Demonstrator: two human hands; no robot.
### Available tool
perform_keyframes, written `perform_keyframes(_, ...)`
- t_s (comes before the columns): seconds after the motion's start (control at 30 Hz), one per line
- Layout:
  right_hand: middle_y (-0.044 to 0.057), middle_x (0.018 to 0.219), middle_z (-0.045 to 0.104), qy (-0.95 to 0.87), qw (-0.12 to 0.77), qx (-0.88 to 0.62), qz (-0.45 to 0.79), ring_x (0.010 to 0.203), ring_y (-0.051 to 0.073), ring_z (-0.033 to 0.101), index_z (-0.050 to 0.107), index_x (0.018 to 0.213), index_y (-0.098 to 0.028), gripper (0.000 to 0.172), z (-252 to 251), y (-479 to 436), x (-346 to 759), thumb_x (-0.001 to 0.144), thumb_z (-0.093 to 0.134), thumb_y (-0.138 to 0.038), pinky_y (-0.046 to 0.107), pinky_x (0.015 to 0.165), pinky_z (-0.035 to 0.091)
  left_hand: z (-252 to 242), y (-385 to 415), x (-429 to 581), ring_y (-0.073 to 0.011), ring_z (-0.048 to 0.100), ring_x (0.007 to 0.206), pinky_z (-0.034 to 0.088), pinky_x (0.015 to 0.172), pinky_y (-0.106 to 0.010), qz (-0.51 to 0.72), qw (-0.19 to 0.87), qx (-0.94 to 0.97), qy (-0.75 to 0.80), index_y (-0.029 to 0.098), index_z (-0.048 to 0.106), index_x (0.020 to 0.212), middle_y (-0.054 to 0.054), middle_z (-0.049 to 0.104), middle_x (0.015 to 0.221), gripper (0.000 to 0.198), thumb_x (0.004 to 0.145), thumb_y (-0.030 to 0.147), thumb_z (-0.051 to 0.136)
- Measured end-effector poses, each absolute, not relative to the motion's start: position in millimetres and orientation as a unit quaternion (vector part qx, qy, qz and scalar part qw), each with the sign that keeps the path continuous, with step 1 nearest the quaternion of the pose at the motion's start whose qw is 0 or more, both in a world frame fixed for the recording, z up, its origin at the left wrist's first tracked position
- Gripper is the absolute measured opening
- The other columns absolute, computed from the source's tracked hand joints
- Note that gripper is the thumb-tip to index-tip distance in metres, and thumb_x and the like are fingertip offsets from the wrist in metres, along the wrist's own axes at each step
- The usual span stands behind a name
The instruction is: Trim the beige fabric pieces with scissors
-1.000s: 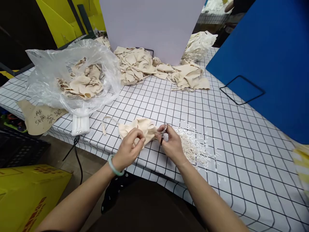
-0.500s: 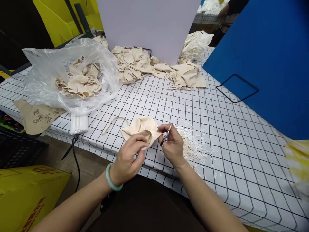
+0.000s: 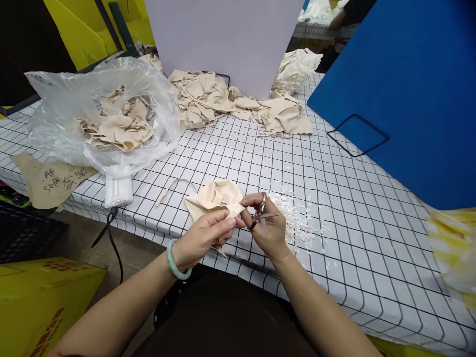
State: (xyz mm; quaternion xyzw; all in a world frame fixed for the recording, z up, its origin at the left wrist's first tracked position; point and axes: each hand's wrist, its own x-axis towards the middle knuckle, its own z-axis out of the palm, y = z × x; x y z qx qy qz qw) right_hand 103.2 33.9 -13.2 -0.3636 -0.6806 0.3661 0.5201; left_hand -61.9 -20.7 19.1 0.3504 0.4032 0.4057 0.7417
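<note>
Between my two hands a crumpled beige cloth piece [image 3: 217,194] is held above the checked tablecloth near the front edge. My left hand [image 3: 206,230], with a pale green bangle at the wrist, pinches the cloth's lower edge. My right hand [image 3: 269,230] carries small scissors [image 3: 262,214] with the blades pointing right across the palm; its thumb and forefinger also touch the cloth's right corner. Just behind my right hand lies a scatter of small white and beige snippets [image 3: 303,220]. A thin cloth strip [image 3: 174,184] curls on the table left of the cloth.
A clear plastic bag [image 3: 163,119] of beige pieces stands at the left, behind a white power strip [image 3: 119,188]. Further beige cloth pieces [image 3: 201,96] lie along the back below a pale panel [image 3: 223,39]. A large blue panel [image 3: 409,99] rises at the right.
My left hand has turned and moved slightly right along the cloth's edge, closer to my right hand. The scissors have swung in my right hand, their blades now pointing right.
</note>
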Motion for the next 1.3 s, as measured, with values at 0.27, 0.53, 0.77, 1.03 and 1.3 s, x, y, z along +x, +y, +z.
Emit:
perform_keyframes(0.27, -0.001, 0.078, 0.062, -0.613, 0.466, -0.396, 0.501, 0.073, 0.015, 0.059, 0.062, 0.084, -0.022, 0.012, -17, 18, 92, 0.083, 0.071, -0.03, 0.029, 0.07, 0.051, 40, -25, -66, -0.0223, 0.049, 0.107, 0.042, 0.098, -0.039, 0.437, 0.39, 0.649, 0.486, 0.019, 0.073, 0.088, -0.008, 0.053, 0.103, 0.026, 0.099, 0.028, 0.051)
perform_keyframes(0.53, 0.001, 0.08, 0.06, -0.609, 0.35, -0.398, 0.591, 0.071, 0.016, 0.057, 0.063, 0.092, -0.022, 0.031, -12, -9, 93, 0.083, 0.069, -0.051, 0.029, 0.065, 0.049, 22, -23, -57, -0.0117, 0.05, 0.078, 0.045, 0.061, -0.023, 0.549, 0.556, 0.472, 0.408, 0.017, 0.069, 0.084, -0.007, 0.046, 0.107, 0.03, 0.101, 0.029, 0.048)
perform_keyframes(0.77, 0.0, 0.063, 0.052, -0.778, 0.236, -0.435, 0.386, 0.06, 0.015, 0.048, 0.053, 0.064, -0.02, 0.047, 6, -2, 136, 0.079, 0.068, -0.062, 0.029, 0.061, 0.039, 13, -26, -53, -0.0167, 0.049, 0.091, 0.048, 0.076, -0.026, 0.526, 0.492, 0.552, 0.42, 0.016, 0.066, 0.077, -0.008, 0.047, 0.109, 0.033, 0.101, 0.029, 0.047)
perform_keyframes(1.03, -0.001, 0.055, 0.054, -0.794, 0.258, -0.428, 0.345, 0.054, 0.014, 0.049, 0.047, 0.059, -0.021, 0.049, 3, -7, 135, 0.079, 0.071, -0.059, 0.029, 0.06, 0.039, 13, -23, -48, -0.0245, 0.045, 0.109, 0.046, 0.093, -0.035, 0.498, 0.425, 0.623, 0.428, 0.017, 0.062, 0.077, -0.011, 0.048, 0.104, 0.036, 0.102, 0.032, 0.041)
perform_keyframes(1.3, -0.002, 0.052, 0.053, -0.786, 0.266, -0.435, 0.35, 0.052, 0.013, 0.048, 0.046, 0.057, -0.021, 0.052, 2, -6, 136, 0.077, 0.072, -0.061, 0.027, 0.058, 0.038, 13, -22, -45, -0.0245, 0.044, 0.112, 0.047, 0.088, -0.034, 0.491, 0.44, 0.624, 0.419, 0.018, 0.064, 0.079, -0.011, 0.051, 0.094, 0.034, 0.102, 0.027, 0.041)
